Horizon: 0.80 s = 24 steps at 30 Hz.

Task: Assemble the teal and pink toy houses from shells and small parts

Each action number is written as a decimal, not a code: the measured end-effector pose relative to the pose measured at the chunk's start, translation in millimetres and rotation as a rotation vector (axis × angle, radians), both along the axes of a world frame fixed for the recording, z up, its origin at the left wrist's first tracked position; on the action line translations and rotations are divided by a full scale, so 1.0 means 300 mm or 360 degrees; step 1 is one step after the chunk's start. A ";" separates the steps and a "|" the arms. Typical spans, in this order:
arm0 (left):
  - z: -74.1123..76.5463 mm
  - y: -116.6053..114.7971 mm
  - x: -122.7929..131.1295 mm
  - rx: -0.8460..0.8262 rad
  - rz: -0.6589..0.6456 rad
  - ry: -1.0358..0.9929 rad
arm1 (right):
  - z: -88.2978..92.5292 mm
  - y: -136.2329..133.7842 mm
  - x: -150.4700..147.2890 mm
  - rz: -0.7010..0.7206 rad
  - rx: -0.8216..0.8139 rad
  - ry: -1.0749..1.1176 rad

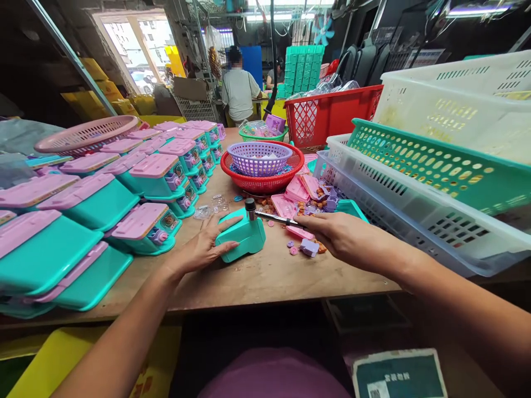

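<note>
My right hand point(338, 232) is closed round the handle of a small hammer point(250, 210), whose dark-topped head is at the upper side of a teal plastic case point(249, 243). Whether the head touches the case I cannot tell. My left hand point(205, 243) grips the case from the left, fingers over its top and thumb along the near side. Just right of the case lie small pink round pieces point(294, 250) and a lilac plastic part point(309, 247). Clear plastic pieces point(219, 203) sit behind my left hand.
Stacked teal boxes with pink lids point(155, 166) fill the left side. A lilac basket point(259, 157) rests in a red basket point(232, 177) at the back. Pink panels point(296, 190) and small brown parts lie mid-right. White point(381, 177) and green crates point(423, 160) line the right.
</note>
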<state>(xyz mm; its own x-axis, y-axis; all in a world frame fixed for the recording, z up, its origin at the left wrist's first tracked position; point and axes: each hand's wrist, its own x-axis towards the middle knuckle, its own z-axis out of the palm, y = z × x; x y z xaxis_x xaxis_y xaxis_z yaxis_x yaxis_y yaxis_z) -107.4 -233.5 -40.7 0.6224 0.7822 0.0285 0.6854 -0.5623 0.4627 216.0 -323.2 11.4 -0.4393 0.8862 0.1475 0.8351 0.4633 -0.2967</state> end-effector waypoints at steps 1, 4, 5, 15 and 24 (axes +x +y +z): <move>0.000 -0.002 0.000 -0.0001 0.0001 -0.0005 | -0.002 -0.001 -0.003 -0.0013 -0.0013 0.0017; -0.004 -0.003 -0.001 0.0032 -0.0013 -0.0033 | -0.004 0.001 -0.010 -0.0025 -0.0044 0.0105; -0.005 -0.003 -0.002 0.0048 -0.0019 -0.0040 | -0.003 0.006 -0.014 -0.0010 -0.0063 0.0113; -0.001 -0.022 0.007 0.0131 -0.0009 -0.0082 | -0.056 0.165 -0.071 -0.0043 -0.0112 0.0082; -0.035 -0.011 -0.006 0.0337 0.0058 -0.0182 | -0.145 0.096 -0.056 -0.0254 -0.0031 -0.0086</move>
<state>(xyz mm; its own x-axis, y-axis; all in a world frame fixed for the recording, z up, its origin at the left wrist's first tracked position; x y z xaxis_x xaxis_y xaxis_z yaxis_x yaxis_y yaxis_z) -109.3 -236.9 -51.2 0.5772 0.7732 0.2626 0.6570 -0.6307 0.4129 199.1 -294.3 -32.0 -0.2993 0.9478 0.1097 0.9126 0.3179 -0.2571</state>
